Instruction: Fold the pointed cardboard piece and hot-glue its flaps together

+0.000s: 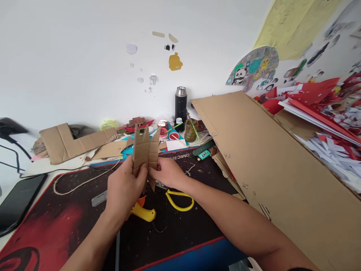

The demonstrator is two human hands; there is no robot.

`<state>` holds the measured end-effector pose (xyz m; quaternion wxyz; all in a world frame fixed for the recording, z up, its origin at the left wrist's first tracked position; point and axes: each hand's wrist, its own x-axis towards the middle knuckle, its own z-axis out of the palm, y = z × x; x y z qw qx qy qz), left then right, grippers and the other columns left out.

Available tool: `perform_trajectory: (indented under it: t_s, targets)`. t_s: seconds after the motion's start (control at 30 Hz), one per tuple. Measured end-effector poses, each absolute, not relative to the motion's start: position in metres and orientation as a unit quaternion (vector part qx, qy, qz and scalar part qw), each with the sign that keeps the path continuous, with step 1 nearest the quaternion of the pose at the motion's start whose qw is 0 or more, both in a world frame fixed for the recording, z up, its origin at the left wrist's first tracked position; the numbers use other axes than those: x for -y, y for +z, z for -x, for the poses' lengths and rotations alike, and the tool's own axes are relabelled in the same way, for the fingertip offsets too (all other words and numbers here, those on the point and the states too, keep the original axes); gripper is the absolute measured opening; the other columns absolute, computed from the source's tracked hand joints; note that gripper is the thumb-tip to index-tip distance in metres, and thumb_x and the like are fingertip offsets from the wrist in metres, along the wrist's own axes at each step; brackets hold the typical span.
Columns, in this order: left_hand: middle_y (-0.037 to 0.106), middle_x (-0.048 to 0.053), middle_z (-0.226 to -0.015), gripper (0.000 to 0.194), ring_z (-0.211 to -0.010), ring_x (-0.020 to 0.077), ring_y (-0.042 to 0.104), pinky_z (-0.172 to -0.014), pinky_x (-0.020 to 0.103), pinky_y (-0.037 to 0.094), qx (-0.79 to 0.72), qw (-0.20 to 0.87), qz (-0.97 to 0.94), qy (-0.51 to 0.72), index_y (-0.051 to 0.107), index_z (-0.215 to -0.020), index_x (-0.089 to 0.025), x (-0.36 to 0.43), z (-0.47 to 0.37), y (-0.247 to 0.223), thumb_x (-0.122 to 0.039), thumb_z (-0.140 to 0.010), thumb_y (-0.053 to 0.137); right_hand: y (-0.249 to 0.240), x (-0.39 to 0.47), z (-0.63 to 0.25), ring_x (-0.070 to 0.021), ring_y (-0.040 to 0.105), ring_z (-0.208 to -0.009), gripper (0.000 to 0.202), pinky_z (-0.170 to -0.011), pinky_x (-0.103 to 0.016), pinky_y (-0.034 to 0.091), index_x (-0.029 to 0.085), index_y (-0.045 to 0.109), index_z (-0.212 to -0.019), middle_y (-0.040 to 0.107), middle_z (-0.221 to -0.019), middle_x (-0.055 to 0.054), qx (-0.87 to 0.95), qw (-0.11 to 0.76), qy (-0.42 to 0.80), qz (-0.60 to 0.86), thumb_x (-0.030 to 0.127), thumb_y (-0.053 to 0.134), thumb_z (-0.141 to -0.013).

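In the middle of the head view, my left hand (125, 186) grips a cut cardboard piece (141, 150) with pointed tips standing upright, its thumb pressed on the front. My right hand (166, 171) pinches the same cardboard from the right side. Below my hands a yellow hot glue gun (145, 213) with an orange trigger lies on the dark desk mat (175, 237), partly hidden by my left hand. Yellow scissors (182, 205) lie right of it, their blades mostly hidden. A grey flat strip (99, 198) sits left of my left wrist.
A large cardboard sheet (254, 150) leans along the right side, with paper scraps (329, 158) behind it. Toward the wall stand a black thermos (181, 105) and a murky jar (191, 131). An L-shaped cardboard piece (63, 146) and a phone (21, 201) are at left.
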<state>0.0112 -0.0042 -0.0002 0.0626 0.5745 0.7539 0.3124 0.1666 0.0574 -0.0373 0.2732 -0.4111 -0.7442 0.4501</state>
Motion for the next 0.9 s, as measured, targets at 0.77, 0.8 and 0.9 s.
perform_trajectory:
  t_s: [0.77, 0.8, 0.9]
  targets:
    - [0.085, 0.006, -0.094, 0.034, -0.086, 0.0345, 0.078, -0.072, 0.039, 0.056, -0.746, 0.142, -0.505, 0.41, 0.071, -0.099, -0.027, 0.0, -0.002, 0.002, -0.054, -0.08, 0.062, -0.037, -0.052, -0.164, -0.0146, 0.052, -0.065, 0.017, -0.06, -0.029, 0.028, 0.02, 0.064, -0.083, 0.065, -0.074, 0.001, 0.777, 0.257, 0.404, 0.409, 0.031, 0.07, -0.094]
    - [0.084, 0.006, -0.093, 0.032, -0.085, 0.0339, 0.078, -0.071, 0.039, 0.056, -0.745, 0.136, -0.508, 0.41, 0.071, -0.098, -0.027, -0.001, -0.004, 0.001, -0.053, -0.081, 0.061, -0.038, -0.053, -0.164, -0.0146, 0.052, -0.066, 0.016, -0.061, -0.029, 0.028, 0.02, 0.064, -0.084, 0.064, -0.074, 0.001, 0.778, 0.26, 0.397, 0.412, 0.03, 0.07, -0.094]
    - [0.085, 0.006, -0.093, 0.032, -0.085, 0.0328, 0.078, -0.071, 0.038, 0.056, -0.735, 0.139, -0.516, 0.417, 0.072, -0.098, -0.027, -0.001, -0.005, 0.001, -0.052, -0.081, 0.062, -0.04, -0.054, -0.164, -0.0139, 0.053, -0.066, 0.014, -0.06, -0.027, 0.029, 0.02, 0.064, -0.084, 0.065, -0.075, 0.002, 0.768, 0.266, 0.417, 0.407, 0.028, 0.07, -0.093]
